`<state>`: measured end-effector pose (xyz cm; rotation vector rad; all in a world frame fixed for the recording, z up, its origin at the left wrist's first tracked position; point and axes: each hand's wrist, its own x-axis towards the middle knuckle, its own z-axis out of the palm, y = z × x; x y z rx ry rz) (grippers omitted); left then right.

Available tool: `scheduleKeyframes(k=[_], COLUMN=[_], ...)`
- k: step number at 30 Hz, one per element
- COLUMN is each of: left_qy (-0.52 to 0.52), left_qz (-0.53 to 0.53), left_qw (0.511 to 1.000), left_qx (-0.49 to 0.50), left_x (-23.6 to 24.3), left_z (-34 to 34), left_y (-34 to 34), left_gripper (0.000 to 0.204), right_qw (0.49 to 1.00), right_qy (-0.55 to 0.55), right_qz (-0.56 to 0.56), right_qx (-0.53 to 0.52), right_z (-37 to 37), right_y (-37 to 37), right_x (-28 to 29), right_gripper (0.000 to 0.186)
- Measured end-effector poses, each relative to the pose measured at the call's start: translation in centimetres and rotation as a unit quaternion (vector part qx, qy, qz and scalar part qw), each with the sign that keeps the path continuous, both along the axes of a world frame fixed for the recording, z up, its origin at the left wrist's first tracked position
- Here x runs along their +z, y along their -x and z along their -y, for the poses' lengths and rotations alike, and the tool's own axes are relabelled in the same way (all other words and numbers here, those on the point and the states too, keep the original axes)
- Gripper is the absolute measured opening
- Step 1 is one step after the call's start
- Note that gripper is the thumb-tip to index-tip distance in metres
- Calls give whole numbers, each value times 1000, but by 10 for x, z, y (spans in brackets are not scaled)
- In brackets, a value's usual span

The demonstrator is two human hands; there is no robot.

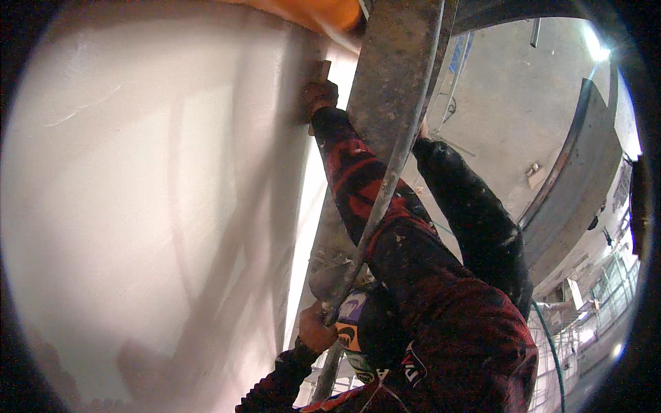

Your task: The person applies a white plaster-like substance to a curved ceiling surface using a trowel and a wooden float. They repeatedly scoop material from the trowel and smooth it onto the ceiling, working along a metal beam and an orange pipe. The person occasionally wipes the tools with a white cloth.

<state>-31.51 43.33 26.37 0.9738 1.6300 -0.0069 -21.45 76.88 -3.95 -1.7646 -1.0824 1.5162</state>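
Two bare hands were at work, well apart from each other. Up near the top, the right hand [321, 95] was closed round a narrow, pale brown strip [325, 70], which stood on end against the right edge of a broad, smooth, pale wall [158, 193]. Lower down, the left hand [317, 329] was clamped on the lower end of a long metal rim [389, 186], which ran along a wide grey plank [392, 62] and crossed in front of the red-and-black sleeve [365, 182]. Beyond the plank, a black sleeve [468, 206] reached upward; I couldn't fairly tell whose it was. Soft shadows streaked the wall, and something orange [310, 12] hung over its upper edge. Off to the right I saw a curved grey panel [585, 186], a glaring lamp [597, 49] and a thin green hose [549, 351].
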Motion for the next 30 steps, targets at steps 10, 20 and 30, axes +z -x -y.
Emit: scheduleKeyframes(k=[10,20,30], left_qy=[0,60,22], left_qz=[-7,-27,-29], left_qw=[999,997,994], left_qx=[-53,36,-99], left_x=[1,-3,11], left_z=[-11,3,-35], left_y=[-9,4,-10], left_gripper=[45,47,37], right_qw=[995,958,955], right_qy=[64,-191,99], right_qz=[-29,-11,-111], right_qx=[-71,-215,-256], right_z=[1,73,-1], right_y=[8,10,68], right_x=[59,118,-95], right_gripper=[25,52,35])
